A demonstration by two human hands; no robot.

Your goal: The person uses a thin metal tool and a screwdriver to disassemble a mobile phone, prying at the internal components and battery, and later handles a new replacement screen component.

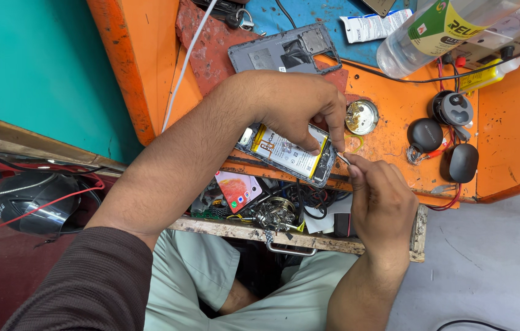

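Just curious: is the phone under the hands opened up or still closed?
Opened up: the dark-framed phone shows its white-and-yellow battery, and a grey back cover lies apart.

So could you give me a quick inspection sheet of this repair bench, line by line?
Surface: worn orange bench, blue mat at the back.
Job's things: opened phone, battery exposed, at the bench edge; thin metal tool.
Clutter: grey back cover, clear bottle, round tin, three dark earbud cases, open drawer full of parts.
Hands: left hand presses on the phone; right hand pinches the tool.
Cables: white cable; red wires.
Surroundings: teal panel, grey floor.
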